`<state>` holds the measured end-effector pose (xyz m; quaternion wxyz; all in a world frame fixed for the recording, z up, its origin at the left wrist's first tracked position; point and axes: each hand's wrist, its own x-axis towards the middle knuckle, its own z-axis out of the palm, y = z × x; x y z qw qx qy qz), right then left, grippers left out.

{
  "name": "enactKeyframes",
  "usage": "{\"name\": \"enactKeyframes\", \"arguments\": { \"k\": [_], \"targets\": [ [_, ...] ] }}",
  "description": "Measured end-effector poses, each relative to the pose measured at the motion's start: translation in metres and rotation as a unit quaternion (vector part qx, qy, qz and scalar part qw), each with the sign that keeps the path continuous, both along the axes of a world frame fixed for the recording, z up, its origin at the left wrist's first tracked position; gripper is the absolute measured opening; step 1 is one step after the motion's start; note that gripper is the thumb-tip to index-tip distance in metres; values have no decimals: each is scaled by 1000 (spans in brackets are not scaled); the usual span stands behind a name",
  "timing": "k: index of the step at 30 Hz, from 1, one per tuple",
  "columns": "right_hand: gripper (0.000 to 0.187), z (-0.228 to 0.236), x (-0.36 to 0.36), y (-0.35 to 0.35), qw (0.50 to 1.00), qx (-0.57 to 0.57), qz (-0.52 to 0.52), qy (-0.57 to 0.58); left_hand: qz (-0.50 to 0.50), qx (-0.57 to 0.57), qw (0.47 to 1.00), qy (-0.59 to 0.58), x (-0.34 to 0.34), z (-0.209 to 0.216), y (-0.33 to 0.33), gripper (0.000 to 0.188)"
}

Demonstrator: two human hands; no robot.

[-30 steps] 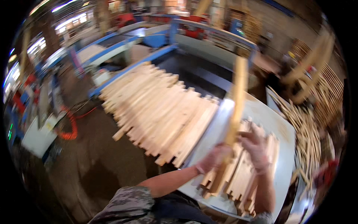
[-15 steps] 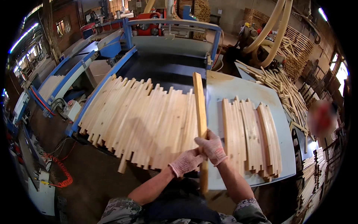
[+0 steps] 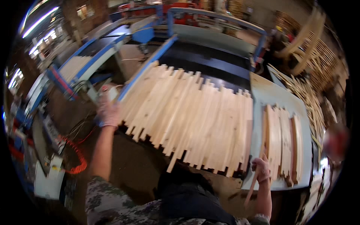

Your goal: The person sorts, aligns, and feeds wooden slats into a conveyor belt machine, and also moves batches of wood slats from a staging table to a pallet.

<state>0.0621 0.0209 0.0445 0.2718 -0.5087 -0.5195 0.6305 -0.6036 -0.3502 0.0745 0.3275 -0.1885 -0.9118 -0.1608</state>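
My right hand (image 3: 261, 168), in a pale knit glove, is closed round a narrow wooden strip (image 3: 250, 195) that slants down toward me at the right table's near edge. My gloved left hand (image 3: 108, 112) is held out beside the blue side rail, in front of a pale box on the machine's left; motion smears its fingers. Between my hands, many pale wooden strips (image 3: 187, 123) lie side by side on the dark conveyor belt (image 3: 210, 62), their ends uneven. More strips (image 3: 285, 144) lie in a few groups on the light blue-grey table (image 3: 258, 93) at right.
A blue frame (image 3: 217, 13) spans the far end of the belt. On the left stands another blue-railed conveyor (image 3: 95, 48), with a coiled orange hose (image 3: 77, 159) nearer me. Loose strips (image 3: 305, 93) are heaped beyond the right table. A blurred red shape (image 3: 335, 142) is at far right.
My hands have parted: the left has let go of the strip and swung out left to the rail. The right has lowered the strip beside the table's strips. The view has turned left.
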Motion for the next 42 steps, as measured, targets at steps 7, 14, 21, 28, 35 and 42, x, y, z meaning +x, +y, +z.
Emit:
{"name": "enactKeyframes", "arguments": {
  "k": [7,14,21,28,35,42],
  "targets": [
    [17,6,-17,0,996,-80,-41,1,117,-135,956,-233,-81,21,-56,83],
    [14,8,-5,0,991,-114,-60,-47,75,-186,951,-234,-57,46,-35,77],
    [17,0,-6,-4,990,-123,-63,-10,-148,91,960,-218,-31,37,-23,68],
    [20,11,-7,-56,991,-80,-79,-74,-501,339,572,-554,170,30,54,35],
    [43,4,2,-133,990,-90,-54,-91,-536,123,307,-776,313,-30,119,48],
    [73,8,22,-214,977,41,-46,-202,-472,85,289,-829,431,-39,160,68]
  ]
}}
